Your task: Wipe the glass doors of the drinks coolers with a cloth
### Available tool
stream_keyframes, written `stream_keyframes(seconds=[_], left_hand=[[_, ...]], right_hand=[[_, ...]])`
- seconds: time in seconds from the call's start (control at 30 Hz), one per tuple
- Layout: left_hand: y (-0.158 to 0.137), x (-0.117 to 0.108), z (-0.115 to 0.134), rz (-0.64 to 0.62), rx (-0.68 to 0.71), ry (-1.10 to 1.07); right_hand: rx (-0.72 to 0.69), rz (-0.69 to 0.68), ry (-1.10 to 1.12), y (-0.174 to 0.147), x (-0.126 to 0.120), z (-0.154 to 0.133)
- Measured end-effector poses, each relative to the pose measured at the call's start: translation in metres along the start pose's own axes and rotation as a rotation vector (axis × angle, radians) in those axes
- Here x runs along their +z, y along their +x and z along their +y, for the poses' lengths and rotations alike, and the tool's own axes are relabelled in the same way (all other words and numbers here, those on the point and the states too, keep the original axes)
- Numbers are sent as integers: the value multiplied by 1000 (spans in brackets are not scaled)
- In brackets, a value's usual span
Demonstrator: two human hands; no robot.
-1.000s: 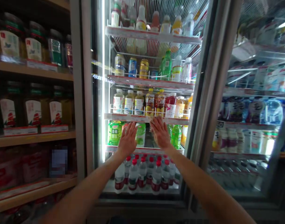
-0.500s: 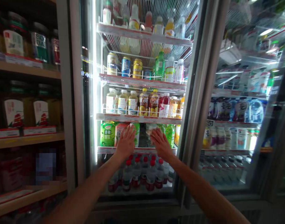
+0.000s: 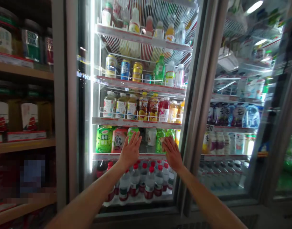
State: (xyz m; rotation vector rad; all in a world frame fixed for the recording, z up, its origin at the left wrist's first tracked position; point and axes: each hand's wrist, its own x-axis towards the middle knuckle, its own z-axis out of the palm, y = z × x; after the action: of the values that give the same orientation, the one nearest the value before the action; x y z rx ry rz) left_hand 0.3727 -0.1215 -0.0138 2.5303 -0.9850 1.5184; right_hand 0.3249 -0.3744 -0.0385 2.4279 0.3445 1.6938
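I can see 2 bare hands raised in front of a lit drinks cooler (image 3: 201,105), a little apart from each other. The left hand (image 3: 130,154) has its fingers out straight, curled around nothing; just behind its fingertips is a green pack (image 3: 132,130), partly hidden by them. The right hand (image 3: 174,156) is stretched out too, fingers uncurled, with 2 green bottles (image 3: 160,140) right behind its fingertips. There's a pale blur (image 3: 162,140) at those fingertips that I can't make out. Nor can I tell whether either hand is touching anything.

Between the hands, further in, stands a white bottle (image 3: 151,136). Left of the left hand is a pink pouch (image 3: 118,139), with a green pouch (image 3: 103,139) beyond it. Above the hands runs a row of drinks, including 2 brown bottles (image 3: 154,107) with yellow caps; higher up, on the left, stand a blue can (image 3: 125,69) and a gold can (image 3: 137,71). Below the hands, red-capped bottles (image 3: 149,184) crowd together. Well to the left of the left hand, wooden shelves (image 3: 21,145) hold large bottles (image 3: 28,113).
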Motion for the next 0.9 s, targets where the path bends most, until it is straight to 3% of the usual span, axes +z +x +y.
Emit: stream_keyframes(seconds=[0.17, 0.4, 0.6, 0.7, 0.83, 0.9], left_hand=[[1, 1, -1, -4, -7, -8], [-5, -6, -13, 41, -53, -43], [-2, -8, -32, 117, -175, -40], [-1, -9, -35, 116, -159, -42], [1, -14, -41, 128, -188, -30], [3, -16, -48, 135, -219, -8]], right_hand=[[307, 213, -13, 27, -1, 29], [325, 206, 21, -36, 16, 7], [407, 361, 6, 35, 4, 31], [288, 305, 11, 46, 5, 8], [-37, 34, 33, 39, 6, -18], [36, 86, 9, 49, 3, -12]])
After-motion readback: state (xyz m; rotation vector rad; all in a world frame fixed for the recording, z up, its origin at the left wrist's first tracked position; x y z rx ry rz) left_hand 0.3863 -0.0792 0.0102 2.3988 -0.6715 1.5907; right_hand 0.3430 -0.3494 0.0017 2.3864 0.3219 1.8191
